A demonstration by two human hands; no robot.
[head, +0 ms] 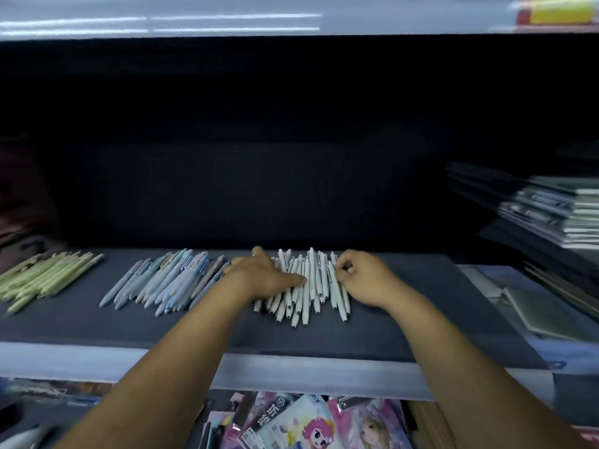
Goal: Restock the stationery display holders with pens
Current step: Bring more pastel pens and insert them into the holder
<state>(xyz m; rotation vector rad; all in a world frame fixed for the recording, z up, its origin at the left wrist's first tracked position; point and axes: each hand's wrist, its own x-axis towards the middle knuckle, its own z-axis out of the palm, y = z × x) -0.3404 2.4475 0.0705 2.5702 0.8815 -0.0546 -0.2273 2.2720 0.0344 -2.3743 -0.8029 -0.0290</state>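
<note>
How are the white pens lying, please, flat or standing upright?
Flat: the white pens lie side by side in a loose pile on the dark shelf, none standing.

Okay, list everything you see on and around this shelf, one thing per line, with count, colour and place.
white pens: a pile, white, shelf middle, under both hands
blue pens: a pile, pale blue and grey, left of the white ones
green pens: a pile, light green, shelf's far left
shelf: one, dark grey, across the middle
notebooks: a stack, greyish, blurred, upper right
packets: several, pink cartoon prints, below the shelf
left hand: flat on the white pens
right hand: fingers curled round pens at the pile's right edge
</note>
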